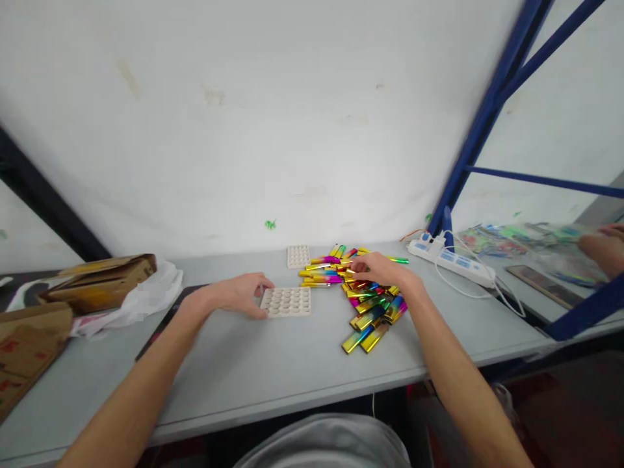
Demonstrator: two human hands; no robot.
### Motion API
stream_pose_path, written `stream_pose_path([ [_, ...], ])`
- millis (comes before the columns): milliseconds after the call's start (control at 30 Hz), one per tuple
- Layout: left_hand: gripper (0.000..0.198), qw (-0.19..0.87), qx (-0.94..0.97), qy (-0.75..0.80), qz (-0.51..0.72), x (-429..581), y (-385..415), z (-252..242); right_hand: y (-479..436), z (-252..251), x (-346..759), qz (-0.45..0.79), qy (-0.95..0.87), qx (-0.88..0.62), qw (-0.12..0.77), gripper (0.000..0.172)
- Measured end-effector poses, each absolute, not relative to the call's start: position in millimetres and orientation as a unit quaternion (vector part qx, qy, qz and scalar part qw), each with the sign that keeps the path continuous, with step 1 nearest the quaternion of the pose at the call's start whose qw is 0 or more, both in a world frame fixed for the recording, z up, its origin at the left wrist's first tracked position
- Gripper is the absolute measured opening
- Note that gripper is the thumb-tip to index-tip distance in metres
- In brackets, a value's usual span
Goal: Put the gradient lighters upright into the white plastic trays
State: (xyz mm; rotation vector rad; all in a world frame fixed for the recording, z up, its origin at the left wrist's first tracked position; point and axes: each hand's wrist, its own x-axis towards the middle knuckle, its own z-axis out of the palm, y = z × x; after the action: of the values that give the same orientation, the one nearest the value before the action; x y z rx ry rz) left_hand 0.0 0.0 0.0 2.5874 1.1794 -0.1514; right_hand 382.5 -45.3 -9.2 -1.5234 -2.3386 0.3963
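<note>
My left hand [244,296] is closed at the left end of a whitish rectangular pad [287,302] with rows of round cups, thumb near its front corner and fingers at its back edge. My right hand [377,268] reaches over a loose pile of shiny flat bars [370,309] in gold and rainbow colours, which look like metal lighter cases. Its fingers are curled down among the bars, and its fingertips meet at a gold one. Just what they grip is partly hidden. A second whitish cupped pad [298,256] lies farther back, by the wall.
On the left of the grey table [244,370] are opened cardboard boxes [102,283], a white plastic bag [156,289] and a dark flat object [168,318]. A power strip [453,260] with cables lies right. Beyond a blue frame [468,156] are a phone [543,286] and another person's hand [604,250].
</note>
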Motion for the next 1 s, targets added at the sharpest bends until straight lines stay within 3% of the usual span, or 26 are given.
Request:
stream_pose_path([
  [167,0.072,0.169,0.854,0.482,-0.093,-23,8,15,-44,-10,372,0.07,-0.809,-0.542,0.218,0.026],
  [300,0.06,0.125,0.877,0.462,-0.054,-20,17,7,-45,-8,361,0.037,-0.808,-0.535,0.242,0.031],
  [533,0.074,0.152,0.896,0.417,-0.004,8,20,-13,-41,-12,351,0.02,-0.807,-0.521,0.276,0.035],
  [700,0.066,0.156,0.902,0.397,0.064,27,12,-22,-32,-23,344,0.024,-0.798,-0.524,0.297,0.035],
  [833,0.061,0.126,0.905,0.392,0.11,44,5,-33,-27,-32,340,0.095,-0.772,-0.518,0.356,0.033],
  [1000,0.065,0.089,0.892,0.408,0.173,63,1,-50,-25,-37,331,0.296,-0.688,-0.486,0.451,0.039],
])
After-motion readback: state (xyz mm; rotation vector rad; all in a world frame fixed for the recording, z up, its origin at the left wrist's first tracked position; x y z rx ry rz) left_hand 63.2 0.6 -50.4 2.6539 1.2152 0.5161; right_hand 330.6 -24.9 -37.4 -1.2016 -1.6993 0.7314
